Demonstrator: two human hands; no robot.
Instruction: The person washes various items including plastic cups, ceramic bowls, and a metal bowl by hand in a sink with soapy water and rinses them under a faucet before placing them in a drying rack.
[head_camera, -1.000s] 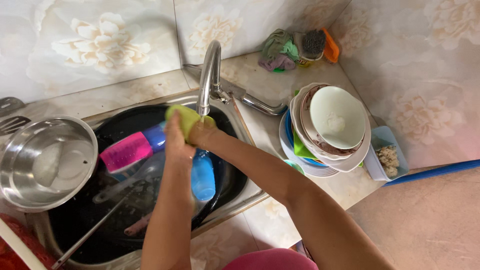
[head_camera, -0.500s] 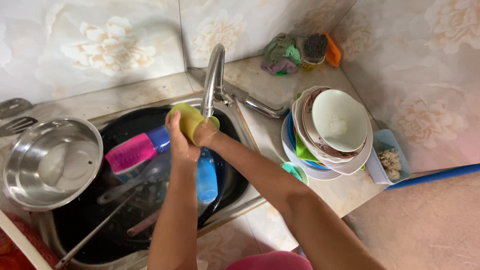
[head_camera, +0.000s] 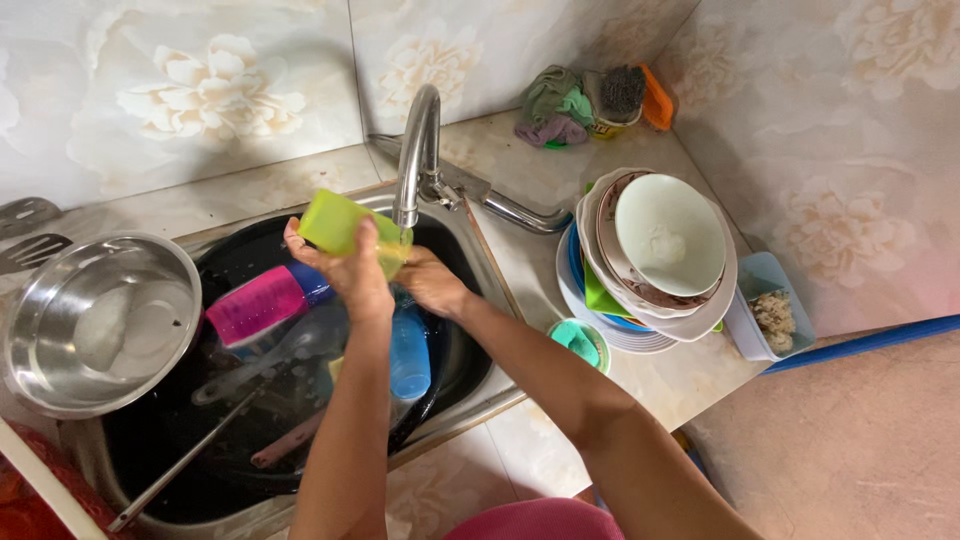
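A yellow-green cup (head_camera: 345, 228) is held over the sink (head_camera: 470, 225), tilted on its side just beside the curved metal tap (head_camera: 418, 150). It is gripped by the left hand (head_camera: 345, 265), whose fingers are wrapped round its body from below. The right hand (head_camera: 432, 282) is pressed against the cup's open end; its fingers are closed there, though whether they reach inside the cup cannot be told from this angle.

Below the hands, a wide black pan (head_camera: 240, 400) is set in the sink, and in it a pink and purple bottle (head_camera: 262, 303) and a blue cup (head_camera: 409, 352) are seen lying among long-handled utensils — the details down there are blurred.

To the left a steel bowl (head_camera: 95, 325) is perched at the sink's edge. To the right, on the bench (head_camera: 540, 170), a stack of bowls and plates (head_camera: 655, 260) is piled, with a white bowl on top. A small round green container (head_camera: 580, 342) is placed just beside the stack, and a clear tub (head_camera: 770, 310) lies near the wall. In the far corner, rags and a scrubbing brush (head_camera: 590, 100) are heaped together.
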